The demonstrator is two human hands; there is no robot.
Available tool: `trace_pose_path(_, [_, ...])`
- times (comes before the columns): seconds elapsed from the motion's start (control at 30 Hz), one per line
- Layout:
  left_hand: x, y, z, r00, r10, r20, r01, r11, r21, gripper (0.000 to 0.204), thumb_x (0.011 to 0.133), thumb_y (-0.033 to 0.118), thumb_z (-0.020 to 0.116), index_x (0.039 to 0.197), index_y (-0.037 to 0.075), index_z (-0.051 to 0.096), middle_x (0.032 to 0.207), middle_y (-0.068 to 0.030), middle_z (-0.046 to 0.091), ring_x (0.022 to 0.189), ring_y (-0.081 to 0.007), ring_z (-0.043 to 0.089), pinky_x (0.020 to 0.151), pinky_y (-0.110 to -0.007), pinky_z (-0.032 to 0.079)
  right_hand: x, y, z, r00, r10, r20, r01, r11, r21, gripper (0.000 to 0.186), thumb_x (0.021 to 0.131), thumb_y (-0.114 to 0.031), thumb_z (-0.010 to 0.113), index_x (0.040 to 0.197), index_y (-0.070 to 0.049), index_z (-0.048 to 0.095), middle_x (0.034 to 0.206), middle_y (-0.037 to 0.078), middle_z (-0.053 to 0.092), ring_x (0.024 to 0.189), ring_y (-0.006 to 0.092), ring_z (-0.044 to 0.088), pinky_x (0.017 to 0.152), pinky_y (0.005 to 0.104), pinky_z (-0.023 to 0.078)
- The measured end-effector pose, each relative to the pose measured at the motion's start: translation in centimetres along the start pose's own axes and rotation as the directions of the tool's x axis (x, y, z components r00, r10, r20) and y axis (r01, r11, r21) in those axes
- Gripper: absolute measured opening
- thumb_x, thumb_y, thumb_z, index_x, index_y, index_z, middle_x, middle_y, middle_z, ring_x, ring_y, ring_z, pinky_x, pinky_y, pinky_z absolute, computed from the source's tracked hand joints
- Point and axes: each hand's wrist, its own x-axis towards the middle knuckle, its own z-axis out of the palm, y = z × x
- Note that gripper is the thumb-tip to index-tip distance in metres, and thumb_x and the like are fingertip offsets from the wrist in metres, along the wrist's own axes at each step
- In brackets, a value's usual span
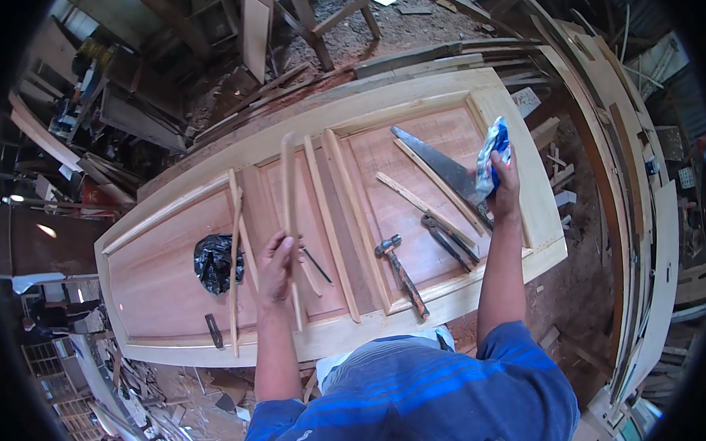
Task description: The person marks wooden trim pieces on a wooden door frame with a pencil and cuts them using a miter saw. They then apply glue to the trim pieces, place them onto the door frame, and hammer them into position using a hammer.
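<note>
My left hand (277,268) is closed round a thin wooden strip (290,188), held upright above a panelled wooden door (411,94). In my right hand (505,186) is a crumpled blue and white plastic packet (491,155), over the door's right part. A handsaw (436,160) lies beneath that hand, its handle partly hidden. Beside it are loose wooden strips (414,198), pincers (447,240) and a hammer (402,277). A dark pencil (317,266) rests just right of my left hand. Further left lies a crumpled black plastic bag (217,262).
A small dark tool (214,331) lies near the door's front left edge. Long boards (631,164) are stacked along the right. Wood scraps (181,413) litter the floor, and a wooden trestle (311,24) stands beyond the door. Another person (57,318) is at the far left.
</note>
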Motion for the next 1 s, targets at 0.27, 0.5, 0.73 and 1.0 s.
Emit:
trace_pose_path(0.27, [-4.6, 3.4, 2.8, 0.94, -0.073, 0.333, 0.126, 0.982, -0.139, 0.038, 0.104, 0.021, 0.072, 0.135, -0.001, 0.069, 0.115, -0.0122, 0.076, 0.099, -0.0176, 0.073, 0.076, -0.029, 0.061, -10.4, -4.4, 14.3, 0.909, 0.079, 0.408, -0.088, 0.996, 0.002, 0.05, 0.094, -0.019, 0.083, 0.134, -0.01, 0.055, 0.114, 0.009, 0.071, 0.103, 0.0199, 0.074, 0.087, 0.0332, 0.061])
trace_pose_path(0.5, [-8.3, 5.7, -0.2, 0.921, 0.048, 0.386, 0.021, 0.985, -0.173, 0.037, 0.103, 0.019, 0.073, 0.133, 0.0, 0.07, 0.115, -0.0148, 0.076, 0.1, -0.0203, 0.074, 0.081, -0.033, 0.059, -16.4, -9.7, 23.7, 0.879, -0.047, 0.475, 0.287, 0.848, -0.446, 0.045, 0.091, -0.026, 0.086, 0.126, -0.005, 0.068, 0.108, 0.005, 0.07, 0.102, 0.0112, 0.066, 0.09, 0.0292, 0.054])
trace_pose_path(0.73, [-10.5, 7.0, -3.0, 0.896, 0.138, 0.421, -0.08, 0.985, -0.154, 0.037, 0.103, 0.015, 0.073, 0.137, 0.002, 0.071, 0.117, -0.0094, 0.078, 0.101, -0.0165, 0.072, 0.085, -0.031, 0.058, -19.2, -11.6, 28.0, 0.827, 0.032, 0.561, 0.344, 0.76, -0.551, 0.037, 0.094, -0.019, 0.083, 0.124, -0.001, 0.073, 0.096, 0.006, 0.074, 0.091, 0.0114, 0.069, 0.083, 0.029, 0.055])
trace_pose_path(1.0, [-12.7, 8.2, -5.5, 0.896, 0.177, 0.407, -0.116, 0.979, -0.169, 0.036, 0.101, 0.018, 0.074, 0.131, -0.002, 0.071, 0.115, -0.0125, 0.077, 0.102, -0.0173, 0.072, 0.084, -0.031, 0.058, -21.9, -13.5, 31.6, 0.795, -0.072, 0.603, 0.503, 0.633, -0.588, 0.039, 0.094, -0.026, 0.085, 0.122, -0.001, 0.076, 0.099, 0.009, 0.078, 0.09, 0.0125, 0.07, 0.082, 0.0298, 0.056])
